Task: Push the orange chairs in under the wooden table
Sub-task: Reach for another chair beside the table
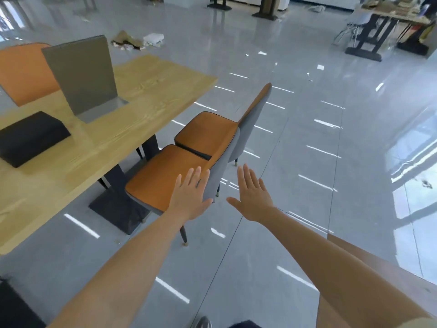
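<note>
Two open hands, left (190, 197) and right (251, 195), flank the near orange chair (160, 178) backrest.

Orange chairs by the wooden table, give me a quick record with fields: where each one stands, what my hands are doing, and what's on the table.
near chair: beside the wooden table, seat still out in the open, not pushed under
far chair: just beyond it, close alongside, also out
left hand: open, flat at the near chair's grey backrest
right hand: open, in the air, touching nothing
on table: black cushion, upside-down grey chair
third orange chair: at the table's far side
</note>
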Demonstrator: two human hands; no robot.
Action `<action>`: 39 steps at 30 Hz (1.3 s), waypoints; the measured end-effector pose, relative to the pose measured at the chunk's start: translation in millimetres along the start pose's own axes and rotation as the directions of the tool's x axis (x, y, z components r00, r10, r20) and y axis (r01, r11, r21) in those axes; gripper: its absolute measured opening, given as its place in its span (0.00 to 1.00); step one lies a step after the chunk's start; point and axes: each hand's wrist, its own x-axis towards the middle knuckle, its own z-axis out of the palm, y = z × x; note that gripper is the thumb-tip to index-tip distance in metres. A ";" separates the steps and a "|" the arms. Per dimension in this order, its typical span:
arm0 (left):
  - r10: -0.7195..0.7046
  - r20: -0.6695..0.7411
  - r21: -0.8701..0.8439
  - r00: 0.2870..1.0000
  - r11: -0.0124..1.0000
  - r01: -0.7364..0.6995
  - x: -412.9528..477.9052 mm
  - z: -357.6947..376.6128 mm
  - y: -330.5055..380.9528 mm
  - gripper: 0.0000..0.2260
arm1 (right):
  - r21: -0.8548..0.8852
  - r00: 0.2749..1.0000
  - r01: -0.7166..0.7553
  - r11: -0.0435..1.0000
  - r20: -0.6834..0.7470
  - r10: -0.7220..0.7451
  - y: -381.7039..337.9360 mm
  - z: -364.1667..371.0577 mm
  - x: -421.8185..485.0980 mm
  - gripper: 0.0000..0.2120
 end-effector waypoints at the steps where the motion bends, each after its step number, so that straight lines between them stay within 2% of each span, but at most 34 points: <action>1: -0.006 0.003 -0.009 1.000 1.000 0.006 14.2 2.3 3.0 0.36 | 0.001 1.000 0.005 1.000 0.004 -0.005 8.5 -3.6 14.3 0.39; 8: -0.159 0.054 -0.058 0.986 0.985 0.163 105.5 18.8 22.9 0.39 | -0.021 0.988 0.155 0.988 0.029 -0.154 69.2 -22.1 131.5 0.41; 14: -0.387 0.181 -0.077 0.904 0.911 0.405 148.9 34.1 42.0 0.42 | -0.069 0.928 0.368 0.927 0.094 -0.361 101.9 -36.0 219.7 0.45; 19: -0.538 0.199 -0.146 0.819 0.810 0.568 170.1 33.7 46.1 0.34 | -0.127 0.856 0.509 0.851 0.173 -0.487 115.6 -37.7 267.9 0.45; 22: -0.613 0.242 -0.164 0.752 0.738 0.655 174.2 32.3 44.7 0.29 | -0.178 0.821 0.560 0.809 0.248 -0.514 116.6 -33.3 292.4 0.40; 28: -0.652 0.233 -0.072 0.721 0.728 0.682 175.7 32.0 41.9 0.20 | -0.271 0.774 0.633 0.725 0.202 -0.600 108.1 -23.8 325.4 0.26; 34: -0.647 0.240 -0.055 0.723 0.735 0.676 163.4 35.0 40.2 0.11 | -0.276 0.724 0.687 0.672 0.183 -0.665 107.2 -16.1 323.4 0.20; 39: -0.627 0.251 -0.040 0.737 0.754 0.655 126.5 40.8 35.8 0.08 | -0.243 0.673 0.738 0.629 0.196 -0.714 100.8 -5.7 297.7 0.16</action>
